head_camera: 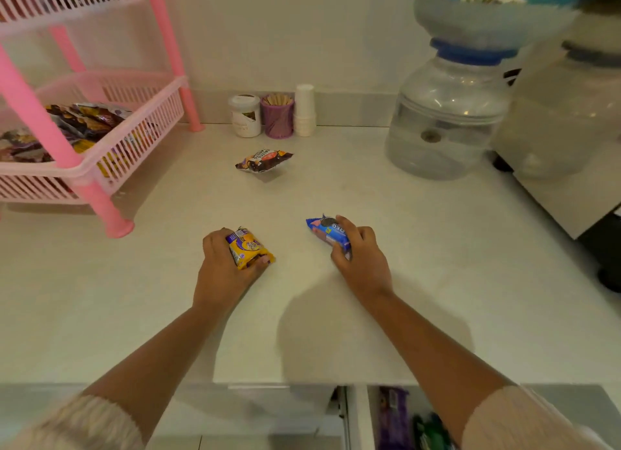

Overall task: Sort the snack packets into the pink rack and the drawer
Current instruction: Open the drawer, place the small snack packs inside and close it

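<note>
- Left hand (224,263): fingers (260,260) curled round a yellow-and-purple biscuit packet (248,248), which rests on the desk (437,248) — grip closed on it, packet not visibly lifted.
- Right hand (358,251): fingers (346,226) wrapped over a blue Oreo packet (327,231), also low against the desk.
- Step in hand, as judged: pick-up of two packets at once, one per hand.
- A third snack packet (263,160), brown and orange, lies loose farther back, well apart from both hands.
- Pink rack (111,153) stands at the left; its lower basket already holds several packets.
- Drawer (361,416) is open at the near edge, below the right forearm — purple and green packets inside.
- Next move, likely: lift both, carry the left packet to the rack and the right one down to the drawer; which sort goes where cannot be told for certain.
- Behind: a white jar (245,115), a purple stick holder (278,115), stacked paper cups (304,110), a water dispenser bottle (450,113).
</note>
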{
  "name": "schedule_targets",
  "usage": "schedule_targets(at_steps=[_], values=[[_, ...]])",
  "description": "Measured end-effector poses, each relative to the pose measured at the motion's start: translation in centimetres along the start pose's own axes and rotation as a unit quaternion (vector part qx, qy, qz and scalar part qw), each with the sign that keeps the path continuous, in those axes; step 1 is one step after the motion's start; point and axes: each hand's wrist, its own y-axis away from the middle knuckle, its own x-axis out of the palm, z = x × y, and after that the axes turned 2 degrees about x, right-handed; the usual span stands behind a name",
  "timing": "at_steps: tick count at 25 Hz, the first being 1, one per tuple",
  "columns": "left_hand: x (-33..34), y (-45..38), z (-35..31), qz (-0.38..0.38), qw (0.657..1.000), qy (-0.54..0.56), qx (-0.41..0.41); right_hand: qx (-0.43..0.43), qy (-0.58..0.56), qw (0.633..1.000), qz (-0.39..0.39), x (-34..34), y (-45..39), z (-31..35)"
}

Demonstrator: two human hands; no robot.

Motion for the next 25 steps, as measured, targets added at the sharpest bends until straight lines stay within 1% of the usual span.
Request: schedule_targets(at_steps=[3, 8, 10, 13, 15, 18, 20, 21, 23, 25], values=[[1.3, 5.2, -2.8, 0.027, 0.994, 0.102, -0.015, 0.022, -0.062, 0.998, -0.018, -2.2, 3.7, -0.7], [5.3, 12.5, -8.4, 0.105, 0.978, 0.179, -0.020, 0.038, -0.172, 0.984, 0.002, -7.3, 9.2, -3.1], [6.5, 15.5, -10.5, 0.140, 0.967, 0.211, 0.014, 0.031, -0.172, 0.984, 0.014, -9.7, 11.3, -4.7], [7.5, 19.5, -12.4, 0.189, 0.944, 0.262, 0.064, 0.044, -0.178, 0.982, 0.053, -13.5, 14.0, -7.7], [8.0, 21.5, -13.0, 0.244, 0.926, 0.277, 0.081, 0.045, -0.185, 0.978, 0.080, -16.3, 15.6, -9.7], [9.3, 23.6, -13.1, 0.335, 0.901, 0.252, 0.114, 0.033, -0.165, 0.980, 0.107, -19.7, 18.4, -11.9], [10.6, 24.2, -12.9, 0.370, 0.898, 0.182, 0.149, 0.018, -0.145, 0.981, 0.126, -21.3, 20.4, -13.2], [11.4, 24.3, -12.7, 0.388, 0.897, 0.146, 0.154, 0.026, -0.140, 0.978, 0.151, -21.7, 21.2, -14.0], [13.0, 24.2, -12.1, 0.416, 0.895, 0.084, 0.136, 0.067, -0.079, 0.973, 0.207, -21.7, 22.2, -15.9], [15.0, 23.7, -11.6, 0.423, 0.900, 0.020, 0.100, 0.136, 0.037, 0.961, 0.238, -20.8, 22.4, -18.3]])
